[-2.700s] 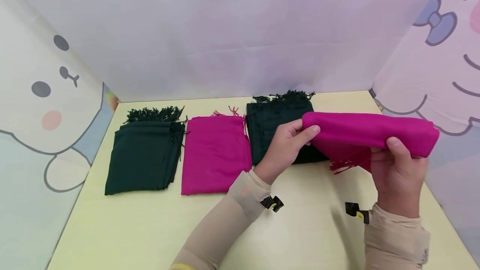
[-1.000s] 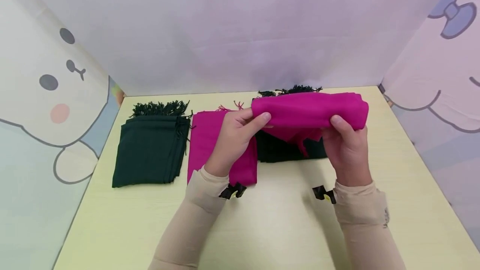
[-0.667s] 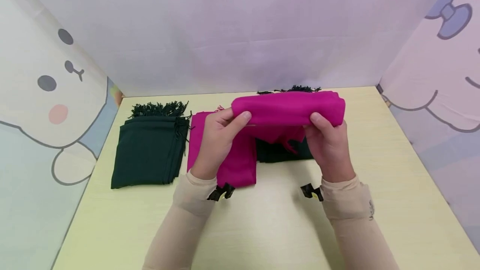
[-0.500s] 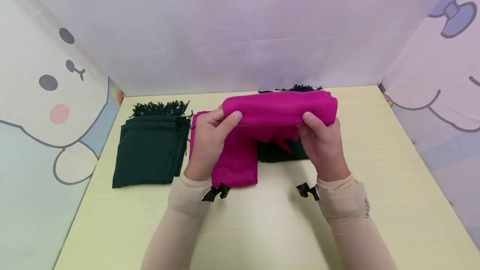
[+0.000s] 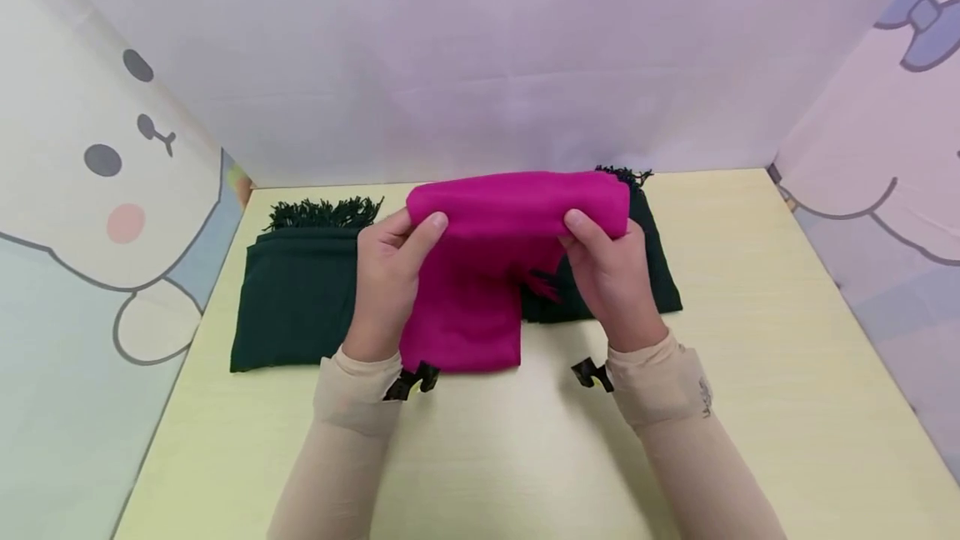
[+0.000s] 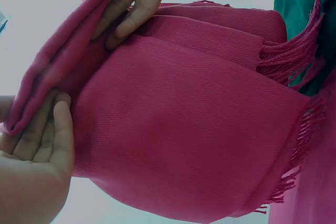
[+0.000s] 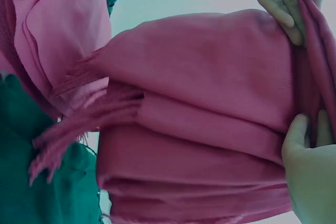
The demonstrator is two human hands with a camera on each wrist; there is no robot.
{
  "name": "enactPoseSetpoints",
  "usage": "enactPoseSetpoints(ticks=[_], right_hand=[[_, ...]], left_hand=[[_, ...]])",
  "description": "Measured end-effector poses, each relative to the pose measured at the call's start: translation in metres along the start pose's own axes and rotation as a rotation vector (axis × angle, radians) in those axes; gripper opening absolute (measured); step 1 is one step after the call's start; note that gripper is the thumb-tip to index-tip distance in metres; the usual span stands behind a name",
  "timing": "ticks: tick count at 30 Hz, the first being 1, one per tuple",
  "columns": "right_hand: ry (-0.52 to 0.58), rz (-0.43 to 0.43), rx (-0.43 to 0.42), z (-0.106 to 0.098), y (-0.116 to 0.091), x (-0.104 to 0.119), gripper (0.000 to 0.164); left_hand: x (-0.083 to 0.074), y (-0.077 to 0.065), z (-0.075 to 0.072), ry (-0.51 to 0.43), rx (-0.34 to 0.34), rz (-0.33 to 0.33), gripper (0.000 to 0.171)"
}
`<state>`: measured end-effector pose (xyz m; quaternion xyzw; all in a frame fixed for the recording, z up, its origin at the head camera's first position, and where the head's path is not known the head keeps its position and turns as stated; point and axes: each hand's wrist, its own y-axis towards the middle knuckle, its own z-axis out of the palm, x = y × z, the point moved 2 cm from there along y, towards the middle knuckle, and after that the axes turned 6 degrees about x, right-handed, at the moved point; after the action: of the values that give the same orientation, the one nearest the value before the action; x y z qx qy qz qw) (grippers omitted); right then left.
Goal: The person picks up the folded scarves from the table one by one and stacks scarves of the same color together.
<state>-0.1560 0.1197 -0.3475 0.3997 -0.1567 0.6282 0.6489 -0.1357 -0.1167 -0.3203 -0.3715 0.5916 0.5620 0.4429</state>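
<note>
A folded magenta fringed scarf (image 5: 517,202) is stretched between my two hands, lifted off the table. My left hand (image 5: 385,283) pinches its left end, thumb on the near face. At the right end, my right hand (image 5: 611,280) grips it the same way. Layers and tassels of the held scarf (image 6: 178,114) hang down below the hands in the left wrist view. Beneath it, a second folded magenta scarf (image 5: 472,348) lies on the table, its far part hidden. Partly covered by the held scarf is a folded dark green scarf (image 5: 657,277) on the right.
Another folded dark green scarf (image 5: 296,298) lies at the left, its fringe toward the back. The pale yellow table (image 5: 480,473) meets a whitish back wall (image 5: 480,65). Cartoon-printed panels (image 5: 67,215) stand at both sides.
Both hands have carried the held magenta scarf leftward, from the right side over the right green scarf to above the magenta scarf on the table. The grip looks the same.
</note>
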Motion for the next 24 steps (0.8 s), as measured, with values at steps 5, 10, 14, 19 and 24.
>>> enactPoseSetpoints(ticks=[5, 10, 14, 19, 24], right_hand=[[0.015, 0.047, 0.019, 0.005, 0.010, -0.008, 0.014], [0.007, 0.064, 0.063, 0.010, 0.024, -0.016, 0.024], [0.047, 0.057, 0.073, 0.016, 0.039, -0.021, 0.020], [0.138, 0.000, 0.082, 0.023, 0.058, -0.024, 0.015], [0.253, -0.042, 0.112, 0.027, 0.075, -0.032, 0.023]], left_hand=[[0.003, 0.003, -0.009, 0.035, -0.029, 0.021, 0.023], [0.010, 0.010, -0.016, 0.031, -0.045, 0.011, 0.025], [0.016, 0.018, -0.019, 0.013, -0.063, 0.001, 0.025], [0.021, 0.038, -0.017, -0.133, -0.055, 0.069, 0.020], [0.029, 0.056, -0.018, -0.286, -0.055, 0.146, 0.019]])
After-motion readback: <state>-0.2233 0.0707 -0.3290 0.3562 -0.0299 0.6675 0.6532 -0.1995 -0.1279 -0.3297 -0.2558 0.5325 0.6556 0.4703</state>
